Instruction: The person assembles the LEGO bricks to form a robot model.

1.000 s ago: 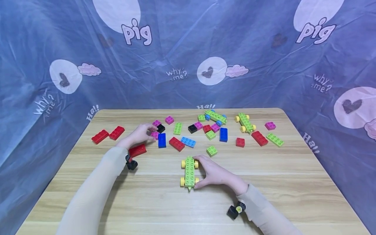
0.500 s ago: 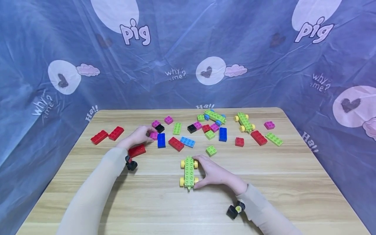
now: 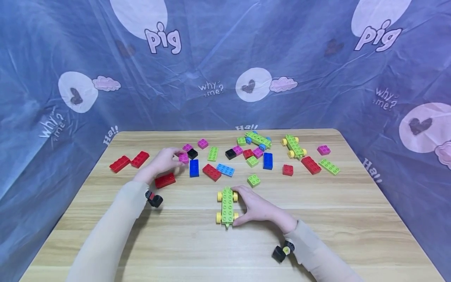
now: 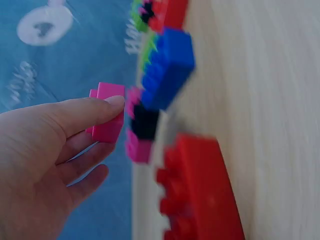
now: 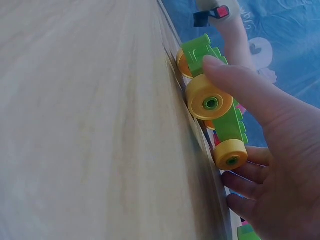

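Observation:
My left hand [image 3: 163,161] pinches a pink brick [image 3: 183,158] between thumb and fingers. The left wrist view shows this brick [image 4: 107,132] raised off the table, its studs turned left. A blue brick [image 3: 194,168], a black brick [image 3: 192,153] and a red brick [image 3: 165,180] lie near that hand. At the middle of the table stands a green toy car base [image 3: 227,206] with yellow wheels. My right hand [image 3: 260,208] grips it from the right, thumb at its near end and forefinger at its far end. In the right wrist view the thumb overlaps the base [image 5: 228,126].
Two more car bases stand at the back, one with blue wheels [image 3: 258,140] and one with yellow wheels [image 3: 294,146]. Several loose bricks lie between, including a light blue brick [image 3: 225,170] and a small green brick [image 3: 253,180]. A blue printed cloth [image 3: 225,109] surrounds the table [image 3: 190,250].
My left hand has lifted the pink brick and shifted it slightly back and left, away from beside the blue brick. The right hand and the car base have stayed in place.

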Demonstrator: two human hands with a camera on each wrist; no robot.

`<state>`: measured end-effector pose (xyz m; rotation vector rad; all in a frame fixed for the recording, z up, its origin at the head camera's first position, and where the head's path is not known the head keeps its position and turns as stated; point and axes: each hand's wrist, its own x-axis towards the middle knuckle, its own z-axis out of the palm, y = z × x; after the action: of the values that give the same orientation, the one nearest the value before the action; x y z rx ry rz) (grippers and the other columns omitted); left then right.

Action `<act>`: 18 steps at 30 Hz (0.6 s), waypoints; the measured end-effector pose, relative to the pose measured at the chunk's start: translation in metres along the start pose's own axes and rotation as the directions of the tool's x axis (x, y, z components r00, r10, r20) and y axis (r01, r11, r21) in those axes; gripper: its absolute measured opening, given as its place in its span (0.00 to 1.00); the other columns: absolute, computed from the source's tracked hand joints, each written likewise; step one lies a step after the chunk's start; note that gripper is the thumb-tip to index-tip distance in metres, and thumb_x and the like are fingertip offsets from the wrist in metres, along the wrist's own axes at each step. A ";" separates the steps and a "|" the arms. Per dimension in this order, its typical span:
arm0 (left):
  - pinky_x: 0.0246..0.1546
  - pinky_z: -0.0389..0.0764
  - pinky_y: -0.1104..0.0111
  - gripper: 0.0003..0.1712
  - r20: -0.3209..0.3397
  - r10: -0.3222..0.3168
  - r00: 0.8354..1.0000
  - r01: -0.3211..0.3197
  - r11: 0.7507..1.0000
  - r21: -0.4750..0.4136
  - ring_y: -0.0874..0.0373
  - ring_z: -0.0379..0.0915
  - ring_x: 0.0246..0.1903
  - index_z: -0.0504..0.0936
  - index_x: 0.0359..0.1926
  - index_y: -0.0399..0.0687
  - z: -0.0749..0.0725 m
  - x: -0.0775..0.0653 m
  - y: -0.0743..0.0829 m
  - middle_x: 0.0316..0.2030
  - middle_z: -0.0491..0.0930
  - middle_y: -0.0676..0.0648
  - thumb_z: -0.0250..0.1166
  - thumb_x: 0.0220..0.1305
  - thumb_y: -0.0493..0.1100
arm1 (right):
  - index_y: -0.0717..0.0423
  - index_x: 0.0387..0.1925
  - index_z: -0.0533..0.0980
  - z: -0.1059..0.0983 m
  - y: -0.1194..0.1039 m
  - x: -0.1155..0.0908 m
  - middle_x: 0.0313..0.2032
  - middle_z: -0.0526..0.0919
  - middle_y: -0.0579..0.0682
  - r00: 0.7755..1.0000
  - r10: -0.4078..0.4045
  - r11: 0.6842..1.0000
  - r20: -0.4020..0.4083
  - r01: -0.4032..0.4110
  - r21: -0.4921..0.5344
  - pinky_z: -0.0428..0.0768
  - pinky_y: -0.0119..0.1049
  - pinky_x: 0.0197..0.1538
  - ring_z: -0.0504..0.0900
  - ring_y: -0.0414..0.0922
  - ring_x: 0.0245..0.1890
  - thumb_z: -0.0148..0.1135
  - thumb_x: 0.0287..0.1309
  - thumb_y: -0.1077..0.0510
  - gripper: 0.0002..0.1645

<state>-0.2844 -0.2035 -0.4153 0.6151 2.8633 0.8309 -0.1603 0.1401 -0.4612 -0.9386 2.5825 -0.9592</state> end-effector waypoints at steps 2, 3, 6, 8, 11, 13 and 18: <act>0.51 0.76 0.51 0.27 -0.022 0.039 0.999 -0.039 0.999 0.020 0.43 0.75 0.50 0.77 0.58 0.37 -0.001 -0.002 0.010 0.47 0.81 0.38 0.69 0.57 0.39 | 0.62 0.68 0.58 0.000 0.000 0.000 0.65 0.66 0.57 1.000 0.012 1.000 0.005 -0.012 0.000 0.62 0.48 0.70 0.64 0.53 0.67 0.80 0.32 0.40 0.65; 0.51 0.76 0.51 0.27 -0.027 0.058 0.998 -0.058 0.998 0.024 0.44 0.76 0.49 0.77 0.57 0.37 0.000 -0.003 0.015 0.47 0.81 0.38 0.70 0.56 0.39 | 0.62 0.68 0.58 -0.001 0.000 0.000 0.65 0.66 0.57 1.000 0.013 1.000 0.005 -0.013 0.000 0.62 0.48 0.70 0.64 0.53 0.67 0.80 0.32 0.40 0.65; 0.50 0.77 0.52 0.26 -0.039 0.122 0.992 -0.121 0.992 0.030 0.46 0.76 0.47 0.79 0.55 0.37 0.003 -0.005 0.030 0.45 0.82 0.40 0.71 0.56 0.40 | 0.63 0.68 0.58 -0.001 0.000 0.000 0.65 0.66 0.58 1.000 0.011 1.000 0.003 -0.011 0.003 0.61 0.48 0.70 0.64 0.53 0.67 0.80 0.33 0.40 0.65; 0.50 0.77 0.53 0.25 -0.045 0.149 0.988 -0.148 0.989 0.023 0.47 0.77 0.47 0.79 0.54 0.37 0.005 -0.007 0.039 0.45 0.82 0.41 0.72 0.55 0.40 | 0.63 0.68 0.58 -0.001 0.000 0.000 0.65 0.66 0.58 1.000 0.008 1.000 0.003 -0.008 0.002 0.61 0.48 0.70 0.64 0.53 0.67 0.80 0.32 0.39 0.65; 0.51 0.78 0.54 0.25 -0.058 0.182 0.982 -0.182 0.983 0.011 0.48 0.77 0.48 0.80 0.54 0.38 0.009 -0.010 0.051 0.46 0.83 0.42 0.73 0.54 0.41 | 0.64 0.68 0.58 -0.001 0.000 0.000 0.65 0.66 0.59 1.000 -0.007 1.000 -0.004 0.007 0.000 0.62 0.49 0.70 0.65 0.54 0.67 0.80 0.32 0.39 0.65; 0.52 0.78 0.54 0.26 -0.065 0.213 0.975 -0.213 0.977 0.008 0.48 0.78 0.49 0.80 0.53 0.39 0.013 -0.012 0.060 0.47 0.83 0.42 0.74 0.53 0.41 | 0.65 0.68 0.59 -0.001 0.000 0.000 0.65 0.67 0.59 1.000 -0.018 1.000 -0.008 0.018 -0.001 0.62 0.50 0.69 0.65 0.54 0.66 0.80 0.32 0.39 0.65; 0.53 0.77 0.55 0.26 -0.056 0.298 0.953 -0.298 0.955 0.009 0.47 0.78 0.49 0.81 0.53 0.38 0.023 -0.018 0.077 0.48 0.82 0.41 0.74 0.51 0.41 | 0.65 0.67 0.59 0.000 0.000 0.000 0.65 0.66 0.60 1.000 -0.023 1.000 -0.007 0.023 0.001 0.62 0.50 0.69 0.65 0.54 0.66 0.79 0.32 0.39 0.65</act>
<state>-0.2360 -0.1403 -0.3937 1.0599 2.8619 0.8975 -0.1602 0.1406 -0.4612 -0.9688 2.5821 -0.9712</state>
